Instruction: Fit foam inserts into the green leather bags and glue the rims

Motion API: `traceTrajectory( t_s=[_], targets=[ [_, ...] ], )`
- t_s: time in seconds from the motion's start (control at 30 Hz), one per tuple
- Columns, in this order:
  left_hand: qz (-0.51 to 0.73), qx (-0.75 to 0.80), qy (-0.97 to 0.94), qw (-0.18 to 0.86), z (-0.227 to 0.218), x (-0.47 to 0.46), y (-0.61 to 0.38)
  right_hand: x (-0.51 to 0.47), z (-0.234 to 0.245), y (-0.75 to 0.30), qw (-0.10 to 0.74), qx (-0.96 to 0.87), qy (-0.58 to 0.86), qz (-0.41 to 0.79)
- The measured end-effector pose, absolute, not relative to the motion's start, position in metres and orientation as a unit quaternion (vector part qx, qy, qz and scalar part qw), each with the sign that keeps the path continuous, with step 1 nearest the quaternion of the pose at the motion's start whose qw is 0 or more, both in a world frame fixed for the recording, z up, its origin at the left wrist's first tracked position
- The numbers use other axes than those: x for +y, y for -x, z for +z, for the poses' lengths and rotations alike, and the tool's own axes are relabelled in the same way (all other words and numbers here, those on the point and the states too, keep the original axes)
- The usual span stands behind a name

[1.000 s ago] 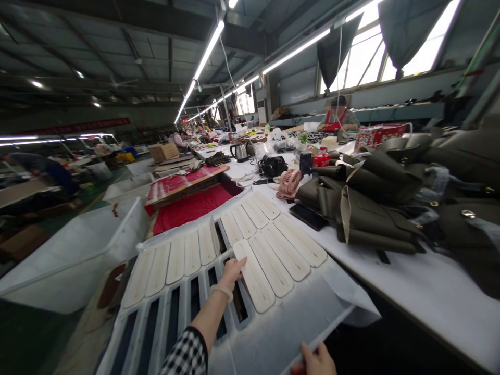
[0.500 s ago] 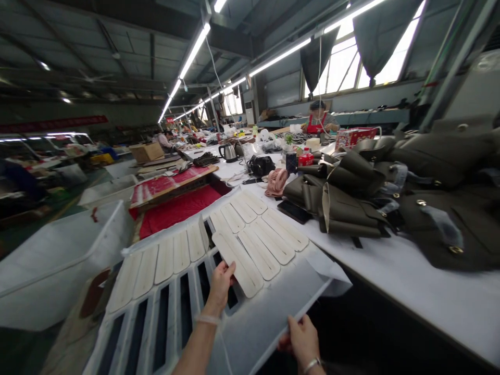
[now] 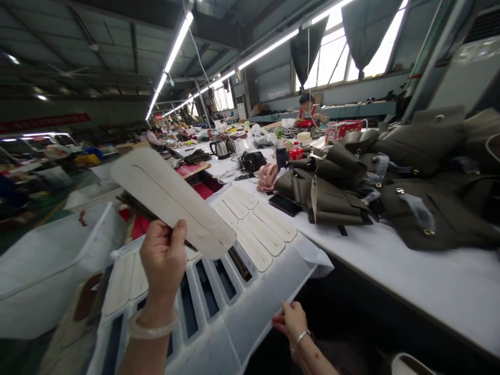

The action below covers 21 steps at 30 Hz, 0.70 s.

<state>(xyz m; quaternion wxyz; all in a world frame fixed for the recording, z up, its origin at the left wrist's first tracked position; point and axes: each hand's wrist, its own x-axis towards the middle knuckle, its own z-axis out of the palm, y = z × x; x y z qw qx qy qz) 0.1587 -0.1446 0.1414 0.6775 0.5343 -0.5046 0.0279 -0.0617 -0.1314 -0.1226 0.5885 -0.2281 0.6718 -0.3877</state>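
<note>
My left hand (image 3: 164,260) is closed on a long off-white panel (image 3: 175,200) with rounded ends and a thin line along its middle. It holds the panel tilted above a white slotted sheet (image 3: 211,338); dark material shows below the panel's edge. My right hand (image 3: 291,323) pinches the near right edge of that sheet between thumb and fingers. Several similar panels (image 3: 255,242) lie flat in rows on the sheet, more of them (image 3: 119,284) at its left side. Dark openings (image 3: 207,286) show between its white strips.
Olive-brown bags (image 3: 351,198) are heaped on the white table at right. A phone (image 3: 284,204), pink fan (image 3: 267,177), red bottle (image 3: 296,151) and kettle (image 3: 220,149) stand or lie beyond the sheet. White bins (image 3: 58,265) are at left. A person (image 3: 308,113) sits farther back.
My left hand has lifted the panel off the sheet, up and to the left, exposing a dark opening where it lay. My right hand stays on the sheet's edge. The view has shifted slightly.
</note>
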Motion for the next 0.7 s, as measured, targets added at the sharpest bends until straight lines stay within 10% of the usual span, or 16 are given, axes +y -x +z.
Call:
traceTrajectory(
  t_s=[0.2,0.5,0.6,0.7],
  targets=[
    [-0.239,-0.532,-0.547,0.601,0.096,-0.099,-0.070,-0.090,-0.014,0.115,0.510,0.578,0.371,-0.518],
    [-0.649,-0.610,-0.221,0.397,0.117,-0.064,0.076,-0.017,0.124,0.240,0.098,0.570,0.695,-0.428],
    [-0.600,-0.697,-0.166,0.356,0.134,-0.065,0.088,0.012,0.132,0.293,0.035,0.597,0.690,-0.409],
    [-0.344,-0.721,-0.268,0.539,0.137,-0.074,0.090,0.043,0.128,0.343,0.039,0.632,0.662,-0.402]
  ],
)
